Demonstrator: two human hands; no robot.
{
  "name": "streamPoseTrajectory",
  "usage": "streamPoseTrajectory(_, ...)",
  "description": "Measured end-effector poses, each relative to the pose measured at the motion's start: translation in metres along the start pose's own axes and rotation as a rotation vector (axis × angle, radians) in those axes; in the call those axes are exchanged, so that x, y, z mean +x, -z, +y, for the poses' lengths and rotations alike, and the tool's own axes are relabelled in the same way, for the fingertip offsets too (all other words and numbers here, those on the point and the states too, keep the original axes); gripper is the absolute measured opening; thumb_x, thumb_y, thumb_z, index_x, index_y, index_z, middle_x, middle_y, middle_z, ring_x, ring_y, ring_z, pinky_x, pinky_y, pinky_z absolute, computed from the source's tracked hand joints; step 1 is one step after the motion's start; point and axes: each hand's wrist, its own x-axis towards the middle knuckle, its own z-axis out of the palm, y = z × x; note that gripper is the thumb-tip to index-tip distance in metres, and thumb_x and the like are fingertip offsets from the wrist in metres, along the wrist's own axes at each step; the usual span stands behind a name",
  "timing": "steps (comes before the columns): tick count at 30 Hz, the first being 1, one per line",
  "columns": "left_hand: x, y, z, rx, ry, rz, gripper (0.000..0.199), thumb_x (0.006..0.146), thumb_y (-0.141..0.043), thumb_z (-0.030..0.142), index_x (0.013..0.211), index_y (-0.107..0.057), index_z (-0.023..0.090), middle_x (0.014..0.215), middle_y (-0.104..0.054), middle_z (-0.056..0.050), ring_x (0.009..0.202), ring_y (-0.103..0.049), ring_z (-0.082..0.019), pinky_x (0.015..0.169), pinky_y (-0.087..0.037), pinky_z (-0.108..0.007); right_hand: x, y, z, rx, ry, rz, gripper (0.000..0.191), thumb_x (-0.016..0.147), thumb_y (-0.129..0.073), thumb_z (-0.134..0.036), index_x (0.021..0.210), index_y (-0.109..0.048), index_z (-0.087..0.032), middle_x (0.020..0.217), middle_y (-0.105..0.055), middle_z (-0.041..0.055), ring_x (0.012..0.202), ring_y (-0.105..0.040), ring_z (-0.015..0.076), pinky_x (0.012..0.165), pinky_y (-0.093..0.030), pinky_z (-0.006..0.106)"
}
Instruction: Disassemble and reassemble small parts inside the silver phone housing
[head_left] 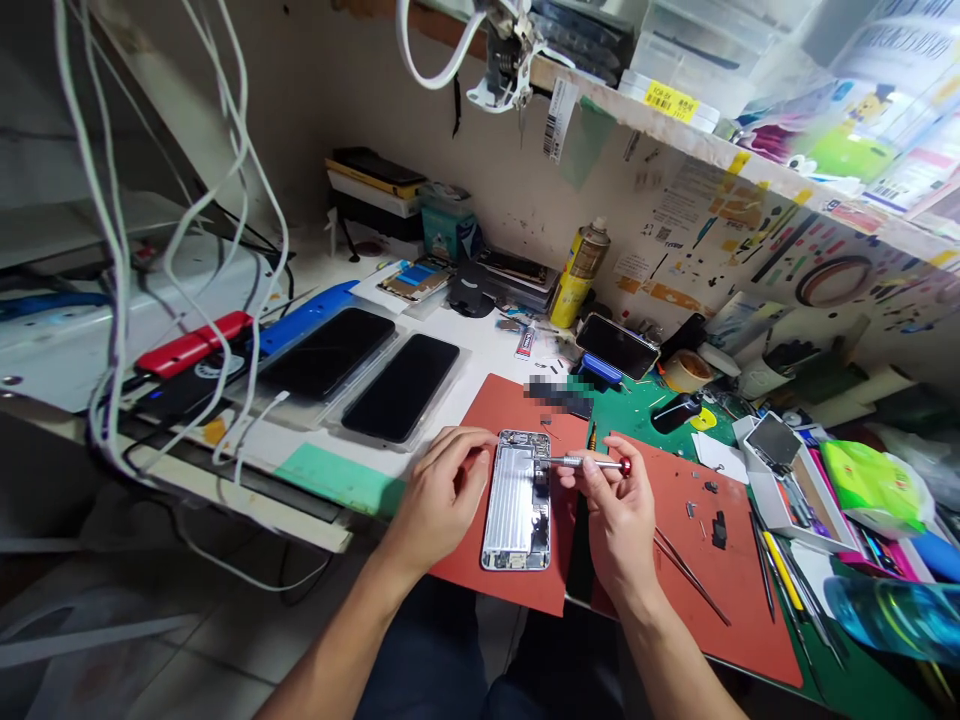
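Note:
An opened silver phone housing (516, 510) lies on a reddish-brown mat (469, 555) in front of me. My left hand (448, 490) is at its upper left edge, fingers bent and close together; what the fingertips hold, if anything, is hidden. My right hand (619, 500) grips a slim metal screwdriver (574, 462) with a red end cap. The screwdriver lies nearly level, its tip over the upper right part of the housing. Right of my right hand, metal tweezers (694, 578) and small dark parts (719, 530) rest on a second reddish mat (757, 610).
Two black-screened phones (401, 388) lie left, near hanging white cables (120, 300). A yellow spray can (580, 273) stands behind. At right are a white tray (806, 535), several pens and tools, and a blue bottle (892, 612). A shelf (720, 145) overhangs the back.

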Motion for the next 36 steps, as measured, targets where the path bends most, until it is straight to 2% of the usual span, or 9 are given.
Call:
streamPoseTrajectory(2,0.001,-0.004,-0.001,0.055,0.003,-0.021,0.036,0.105,-0.042,0.011,0.131,-0.064,0.021,0.131,-0.072,-0.009,0.129,-0.066,-0.023,0.111,-0.056,-0.043,-0.014,0.006,-0.002,0.033,-0.036,0.043,0.055,0.085,-0.093,-0.042,0.121,-0.055,-0.027,0.092,-0.082,0.0010,0.079,-0.081,0.0218,0.084,-0.067,0.042)
streamPoseTrajectory(5,0.001,-0.012,-0.004,0.139,-0.003,-0.083,0.050,0.100,-0.043,0.006,0.145,-0.057,0.021,0.143,-0.068,-0.011,0.143,-0.057,-0.027,0.118,-0.052,-0.049,-0.047,0.017,-0.002,0.059,-0.143,0.130,0.054,0.087,-0.091,-0.043,0.125,-0.057,-0.027,0.093,-0.083,0.0024,0.078,-0.082,0.0243,0.080,-0.069,0.044)
streamPoseTrajectory(11,0.001,-0.017,-0.008,0.266,-0.025,-0.148,0.048,0.101,-0.044,0.010,0.147,-0.055,0.017,0.147,-0.064,-0.017,0.146,-0.056,-0.032,0.120,-0.050,-0.057,-0.096,0.017,0.000,0.176,-0.268,0.236,0.051,0.085,-0.092,-0.040,0.124,-0.063,-0.026,0.090,-0.081,0.0019,0.090,-0.082,0.0261,0.087,-0.069,0.045)
streamPoseTrajectory(16,0.002,-0.016,-0.006,0.330,-0.068,-0.142,0.047,0.099,-0.042,0.007,0.143,-0.058,0.014,0.143,-0.067,-0.018,0.142,-0.060,-0.032,0.121,-0.051,-0.058,-0.102,0.007,-0.006,0.202,-0.311,0.247,0.056,0.077,-0.099,-0.041,0.119,-0.067,-0.022,0.080,-0.078,-0.0007,0.087,-0.081,0.0241,0.095,-0.066,0.048)
streamPoseTrajectory(21,-0.012,-0.011,-0.001,0.365,-0.156,-0.168,0.049,0.098,-0.038,0.003,0.141,-0.060,0.011,0.136,-0.073,-0.015,0.141,-0.060,-0.031,0.129,-0.043,-0.060,-0.116,0.017,-0.003,0.208,-0.358,0.243,0.058,0.070,-0.103,-0.045,0.113,-0.071,-0.022,0.079,-0.078,0.0004,0.080,-0.080,0.0252,0.094,-0.065,0.053)
streamPoseTrajectory(26,-0.034,0.003,0.003,0.365,-0.237,-0.241,0.052,0.097,-0.037,0.001,0.143,-0.060,0.011,0.141,-0.072,-0.012,0.139,-0.062,-0.027,0.130,-0.044,-0.058,-0.129,0.025,0.004,0.265,-0.438,0.171,0.052,0.072,-0.102,-0.042,0.110,-0.073,-0.023,0.080,-0.079,0.0020,0.081,-0.081,0.0261,0.092,-0.065,0.052)
streamPoseTrajectory(29,-0.042,0.016,0.005,0.400,-0.285,-0.308,0.056,0.096,-0.037,0.003,0.148,-0.057,0.012,0.152,-0.066,-0.012,0.147,-0.058,-0.028,0.129,-0.045,-0.060,-0.131,0.023,0.005,0.291,-0.491,0.132,0.050,0.074,-0.101,-0.042,0.111,-0.073,-0.022,0.081,-0.080,0.0029,0.082,-0.081,0.0263,0.092,-0.064,0.052)
streamPoseTrajectory(33,-0.047,0.032,0.009,0.463,-0.371,-0.420,0.070,0.089,-0.043,0.002,0.158,-0.049,0.014,0.170,-0.048,-0.014,0.160,-0.043,-0.031,0.128,-0.047,-0.061,-0.130,0.021,-0.002,0.306,-0.511,0.093,0.047,0.078,-0.099,-0.041,0.112,-0.072,-0.022,0.085,-0.080,0.0041,0.084,-0.081,0.0264,0.093,-0.064,0.052)
streamPoseTrajectory(36,-0.049,0.038,0.012,0.461,-0.394,-0.435,0.075,0.087,-0.046,0.004,0.161,-0.046,0.016,0.174,-0.042,-0.014,0.163,-0.038,-0.031,0.127,-0.048,-0.061,-0.127,0.021,-0.012,0.318,-0.528,0.063,0.047,0.079,-0.098,-0.039,0.114,-0.071,-0.023,0.084,-0.080,0.0038,0.085,-0.081,0.0271,0.094,-0.063,0.054)
